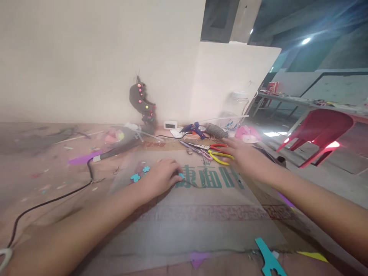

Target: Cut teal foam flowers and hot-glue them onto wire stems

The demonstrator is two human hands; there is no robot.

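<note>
My left hand (164,174) rests over the clear plastic sheet, thumb and fingers closed on a small turquoise piece (181,175). A thin cord (195,186) trails across the sheet beside it. Two turquoise flower-shaped cut-outs (146,169) lie left of this hand. My right hand (240,155) is stretched out at the right, slightly blurred, fingers extended and holding nothing visible. Just left of its fingers are yellow-handled pliers (220,157) and red-handled scissors (217,147); whether it touches them I cannot tell.
Behind the tools lie a blue glue gun (194,128), a grey twine roll (217,131) and a clear jug (234,109). A dark crescent ornament (142,99) hangs against the wall. A black cable (51,200) crosses the left side. A turquoise cut-out sheet (268,257) lies at the near edge.
</note>
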